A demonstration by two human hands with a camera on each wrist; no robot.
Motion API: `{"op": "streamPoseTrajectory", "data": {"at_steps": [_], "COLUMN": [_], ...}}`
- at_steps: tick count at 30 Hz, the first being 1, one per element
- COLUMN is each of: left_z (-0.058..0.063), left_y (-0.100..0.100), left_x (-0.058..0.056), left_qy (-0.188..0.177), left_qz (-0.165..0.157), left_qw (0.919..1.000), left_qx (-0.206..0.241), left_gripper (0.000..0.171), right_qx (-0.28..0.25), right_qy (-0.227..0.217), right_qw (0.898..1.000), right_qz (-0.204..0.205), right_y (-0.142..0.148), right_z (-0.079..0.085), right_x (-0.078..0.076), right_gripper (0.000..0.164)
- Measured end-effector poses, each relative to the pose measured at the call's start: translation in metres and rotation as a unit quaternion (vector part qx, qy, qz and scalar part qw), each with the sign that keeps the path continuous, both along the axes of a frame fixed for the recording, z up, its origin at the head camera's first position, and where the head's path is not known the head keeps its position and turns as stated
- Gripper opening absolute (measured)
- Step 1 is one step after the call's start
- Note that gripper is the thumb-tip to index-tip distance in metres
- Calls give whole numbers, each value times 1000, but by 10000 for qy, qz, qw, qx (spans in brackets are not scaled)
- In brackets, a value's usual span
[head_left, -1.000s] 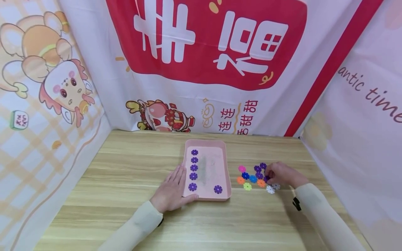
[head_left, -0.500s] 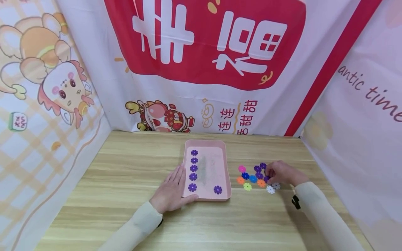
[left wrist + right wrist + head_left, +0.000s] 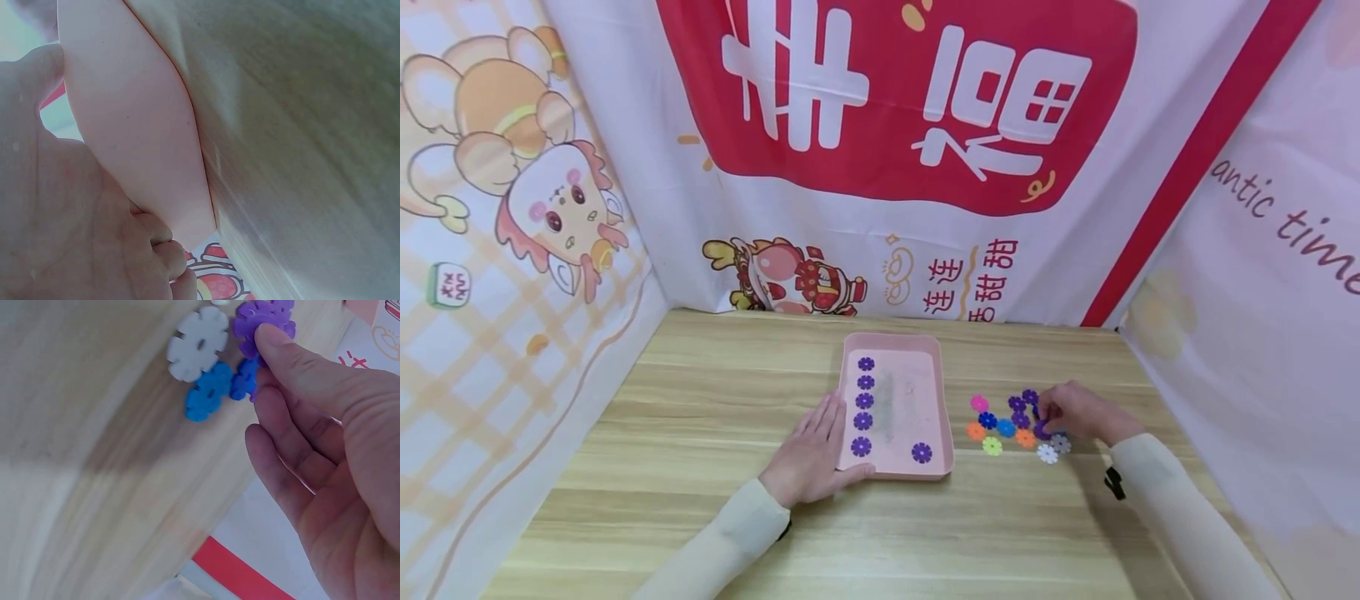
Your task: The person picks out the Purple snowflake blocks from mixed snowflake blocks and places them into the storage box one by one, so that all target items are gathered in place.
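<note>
A pink tray [image 3: 929, 467] lies on the table, with a column of several purple snowflake discs [image 3: 864, 401] along its left side and one purple disc [image 3: 921, 452] at its lower right. My left hand [image 3: 805, 458] rests against the tray's left wall, fingers straight and thumb along the near rim; the left wrist view shows the palm beside the pink wall [image 3: 131, 119]. To the right of the tray, my right hand [image 3: 1078, 412] pinches a purple snowflake disc [image 3: 247, 328] between thumb and fingers. A white disc [image 3: 199, 344] and a light blue disc [image 3: 209, 392] lie close by.
Loose discs spread between tray and right hand, among them a pink disc [image 3: 979, 403], an orange disc [image 3: 976, 431], a yellow-green disc [image 3: 992, 446] and a purple disc [image 3: 1017, 403]. A printed cloth [image 3: 880, 250] hangs along the table's back edge.
The right hand has shifted very slightly at the pile, and the purple disc under its fingertips shows more. The left hand and tray stay in place.
</note>
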State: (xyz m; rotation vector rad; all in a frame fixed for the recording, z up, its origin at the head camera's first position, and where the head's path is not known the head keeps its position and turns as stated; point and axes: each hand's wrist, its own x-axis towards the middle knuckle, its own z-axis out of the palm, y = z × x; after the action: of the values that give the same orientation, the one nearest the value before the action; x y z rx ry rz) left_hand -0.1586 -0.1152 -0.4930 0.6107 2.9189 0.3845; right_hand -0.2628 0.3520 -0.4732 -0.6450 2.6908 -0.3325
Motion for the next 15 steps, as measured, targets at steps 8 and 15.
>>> {"op": "streamPoseTrajectory", "data": {"at_steps": [8,15], "left_z": [-3,-11], "left_y": [-1,-3], "left_x": [0,-2], "left_qy": [21,136], "left_qz": [-41,-76], "left_qw": [9999,9992], "left_qx": [105,361], "left_gripper": [110,111], "right_qx": [-44,-43], "right_qy": [56,141], "right_qw": [9994,9978], "right_qz": [349,645], "right_y": [-5,-22], "right_z": [15,35], "right_x": [-7,-13], "right_gripper": [16,17]}}
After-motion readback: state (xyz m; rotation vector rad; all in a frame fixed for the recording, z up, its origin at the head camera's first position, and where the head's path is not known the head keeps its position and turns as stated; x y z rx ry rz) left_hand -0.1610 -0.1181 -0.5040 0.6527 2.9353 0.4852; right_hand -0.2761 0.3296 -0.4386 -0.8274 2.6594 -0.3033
